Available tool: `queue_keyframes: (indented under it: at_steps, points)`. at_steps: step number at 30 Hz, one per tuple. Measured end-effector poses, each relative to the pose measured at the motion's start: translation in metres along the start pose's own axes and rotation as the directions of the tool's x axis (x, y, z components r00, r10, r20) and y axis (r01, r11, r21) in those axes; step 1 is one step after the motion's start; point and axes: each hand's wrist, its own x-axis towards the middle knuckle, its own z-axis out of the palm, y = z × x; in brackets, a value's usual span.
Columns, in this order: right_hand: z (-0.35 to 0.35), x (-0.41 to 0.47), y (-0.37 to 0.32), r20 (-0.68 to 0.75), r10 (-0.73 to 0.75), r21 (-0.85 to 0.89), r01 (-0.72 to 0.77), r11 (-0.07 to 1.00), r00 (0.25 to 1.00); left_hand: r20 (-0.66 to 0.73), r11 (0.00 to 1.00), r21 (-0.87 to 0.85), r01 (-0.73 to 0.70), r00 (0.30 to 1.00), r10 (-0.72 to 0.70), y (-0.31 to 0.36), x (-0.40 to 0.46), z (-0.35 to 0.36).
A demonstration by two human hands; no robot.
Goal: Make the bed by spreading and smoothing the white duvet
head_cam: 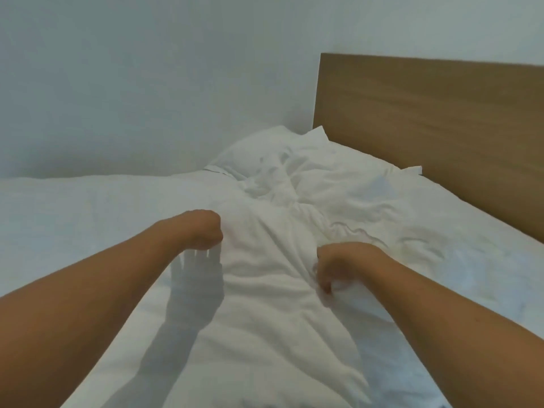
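Note:
The white duvet [265,304] lies crumpled across the bed, with a raised ridge of folds running between my two arms. My left hand [203,229] hangs just above the duvet with its wrist bent down. Its fingers are hidden behind the hand, but its shadow on the cloth shows them straight and spread. My right hand [332,266] is on the duvet to the right of the ridge. Its fingers are curled into the fabric and grip a bunch of it, and creases run out from the grip.
A white pillow [265,151] lies rumpled at the head of the bed against the wooden headboard [426,119]. A pale wall [132,83] runs along the far side of the bed. The duvet on the left [73,216] lies fairly flat.

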Motion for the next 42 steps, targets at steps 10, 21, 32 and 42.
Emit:
queue_keyframes:
  at_steps: [10,21,32,42]
  points:
    - [-0.109,0.077,-0.022,-0.291,0.155,0.522,0.021,0.852,0.944,-0.258,0.989,0.05,-0.14,0.955,0.149,-0.019,0.128,-0.038]
    - [-0.072,0.178,-0.101,0.426,-0.232,0.361,0.071,0.93,0.875,0.315,0.995,0.074,-0.069,0.948,0.042,-0.07,0.183,-0.03]
    - [-0.172,0.159,-0.069,0.18,-0.299,0.483,0.181,0.857,0.937,0.574,0.981,0.184,-0.064,0.817,-0.054,-0.089,0.175,-0.043]
    - [-0.178,0.122,-0.02,0.346,-0.104,0.593,-0.132,0.794,0.932,0.151,0.961,0.141,-0.237,0.965,0.216,-0.028,0.23,-0.106]
